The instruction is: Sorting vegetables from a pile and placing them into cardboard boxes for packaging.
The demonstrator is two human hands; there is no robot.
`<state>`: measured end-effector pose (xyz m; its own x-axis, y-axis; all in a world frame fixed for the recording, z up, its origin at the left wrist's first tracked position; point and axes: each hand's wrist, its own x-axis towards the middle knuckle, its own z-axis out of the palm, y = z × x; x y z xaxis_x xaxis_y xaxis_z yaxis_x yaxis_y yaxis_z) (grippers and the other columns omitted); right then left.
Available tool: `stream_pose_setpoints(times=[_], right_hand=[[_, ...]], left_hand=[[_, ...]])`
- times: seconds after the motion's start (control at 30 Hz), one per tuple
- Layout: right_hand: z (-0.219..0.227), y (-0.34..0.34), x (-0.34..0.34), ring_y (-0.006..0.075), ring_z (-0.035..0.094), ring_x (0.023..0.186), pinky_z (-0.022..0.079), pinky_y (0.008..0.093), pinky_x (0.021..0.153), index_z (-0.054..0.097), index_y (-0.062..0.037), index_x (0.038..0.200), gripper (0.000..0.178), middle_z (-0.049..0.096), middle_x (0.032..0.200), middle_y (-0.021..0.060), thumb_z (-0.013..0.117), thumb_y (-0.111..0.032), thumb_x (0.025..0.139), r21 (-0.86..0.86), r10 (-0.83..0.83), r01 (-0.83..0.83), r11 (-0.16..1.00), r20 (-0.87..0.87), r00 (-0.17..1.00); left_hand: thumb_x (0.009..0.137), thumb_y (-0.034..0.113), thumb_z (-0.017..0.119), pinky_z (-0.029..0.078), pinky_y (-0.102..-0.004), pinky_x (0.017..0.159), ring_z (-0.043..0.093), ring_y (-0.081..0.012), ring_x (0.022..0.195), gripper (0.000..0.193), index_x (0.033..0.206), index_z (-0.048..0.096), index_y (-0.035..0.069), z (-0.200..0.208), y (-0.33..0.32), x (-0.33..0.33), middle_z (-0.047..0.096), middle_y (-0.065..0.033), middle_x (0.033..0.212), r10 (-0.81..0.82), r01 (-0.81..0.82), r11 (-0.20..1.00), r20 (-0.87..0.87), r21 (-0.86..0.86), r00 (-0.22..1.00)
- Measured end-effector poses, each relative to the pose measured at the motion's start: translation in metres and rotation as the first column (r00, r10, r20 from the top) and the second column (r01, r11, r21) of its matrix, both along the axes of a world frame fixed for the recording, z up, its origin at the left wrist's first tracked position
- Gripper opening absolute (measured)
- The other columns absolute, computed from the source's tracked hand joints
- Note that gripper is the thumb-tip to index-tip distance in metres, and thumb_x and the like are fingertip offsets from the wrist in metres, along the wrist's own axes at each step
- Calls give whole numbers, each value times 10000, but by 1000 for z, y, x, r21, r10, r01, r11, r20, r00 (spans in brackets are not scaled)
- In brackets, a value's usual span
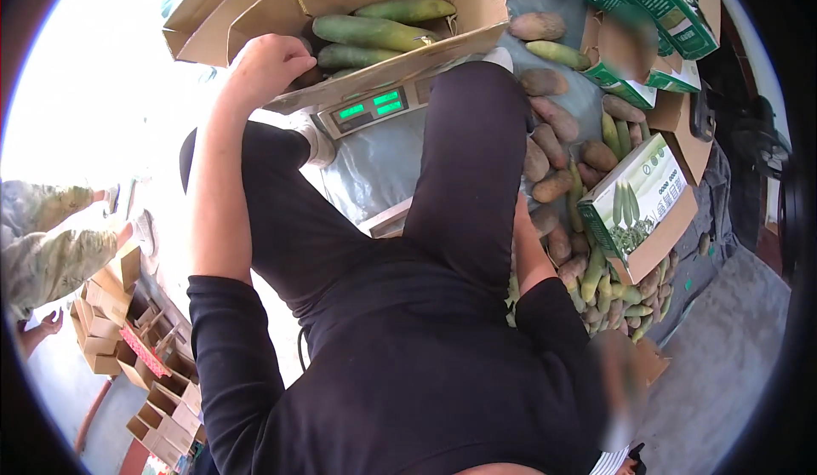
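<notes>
My left hand is at the left end of an open cardboard box, fingers bent down over its inside. A brownish thing shows partly under the fingertips; I cannot make out what they hold, if anything. Large green radishes lie inside, beside that hand. Under the box stands a weighing scale with lit green displays. My right forearm reaches down beside my right thigh, which hides the hand; radishes lie close to that arm.
Reddish-brown root vegetables and green radishes are heaped at the right. A green-and-white printed carton stands over the heap. More cartons are at the far right. At the left, another person is near empty boxes.
</notes>
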<state>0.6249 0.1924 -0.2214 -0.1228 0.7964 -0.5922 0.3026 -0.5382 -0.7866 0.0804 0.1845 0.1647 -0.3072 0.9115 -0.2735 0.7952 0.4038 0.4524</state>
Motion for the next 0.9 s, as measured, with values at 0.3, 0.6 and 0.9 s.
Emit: stream_pose_setpoints(times=[0.3, 0.6, 0.9], right_hand=[[155, 96, -81, 108, 550, 685, 450, 251, 562, 582, -106, 1066, 206, 587, 848, -18, 529, -125, 868, -20, 79, -79, 997, -19, 997], [357, 246, -203, 139, 562, 956, 442, 298, 771, 531, -111, 1219, 413, 587, 1108, 34, 597, -294, 854, 360, 431, -478, 801, 207, 878], [352, 271, -309, 132, 533, 1009, 407, 260, 764, 455, -116, 1290, 457, 548, 1213, 26, 562, -271, 873, 301, 539, -617, 727, 306, 785]], left_hand=[[784, 213, 641, 486, -342, 691, 626, -238, 735, 192, 908, 677, 72, 3, -4, -5, 656, -112, 785, 94, -93, 993, -14, 74, 995], [762, 251, 614, 486, -412, 799, 615, -316, 896, 233, 927, 675, 99, 4, -14, -18, 649, -143, 892, 198, -191, 969, -30, 159, 980], [746, 291, 668, 431, -428, 891, 519, -304, 1085, 357, 1060, 637, 124, 16, -29, -23, 586, -117, 1059, 412, -380, 878, -55, 292, 910]])
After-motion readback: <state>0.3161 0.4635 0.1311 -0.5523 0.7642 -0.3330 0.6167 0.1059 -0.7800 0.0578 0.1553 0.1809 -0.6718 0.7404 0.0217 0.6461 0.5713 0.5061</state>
